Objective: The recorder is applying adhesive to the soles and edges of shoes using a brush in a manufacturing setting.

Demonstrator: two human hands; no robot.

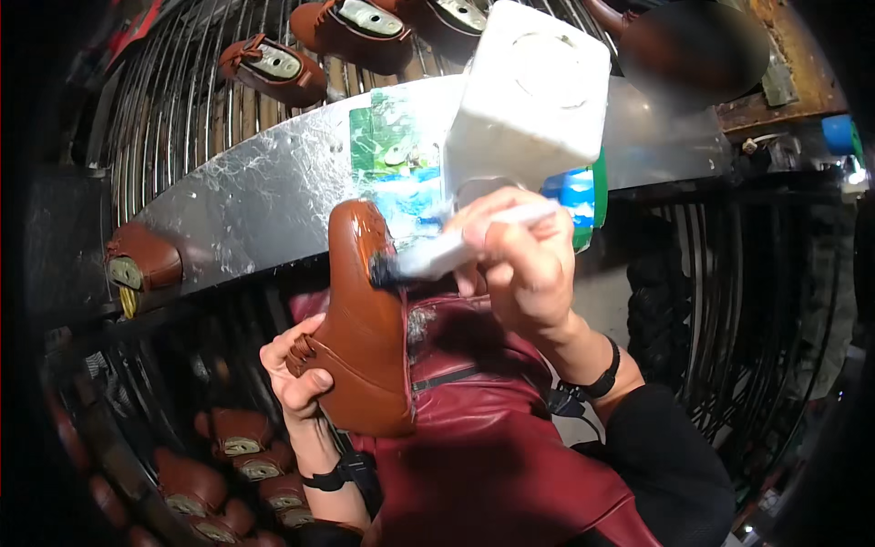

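Note:
In my left hand (296, 369) is a brown leather boot (365, 337), its toe up and its sole side turned right; fingers and thumb wrap it near the laces. My right hand (524, 260) is closed round the pale handle of a brush (437, 253), slightly blurred. The brush's dark bristles touch the boot's lower edge below the toe, where the leather has a wet shine. Behind my right hand stands a white plastic container (538, 91), and its opening is partly hidden by the hand.
A grey metal ledge (246, 196) bears dried whitish smears and a green-and-blue sheet (387, 146). More brown boots (273, 68) lie on the metal rods (182, 100) beyond. One boot (150, 260) sits at the ledge's left end. Several others (241, 438) fill a lower rack. A dark red apron (492, 438) covers my lap.

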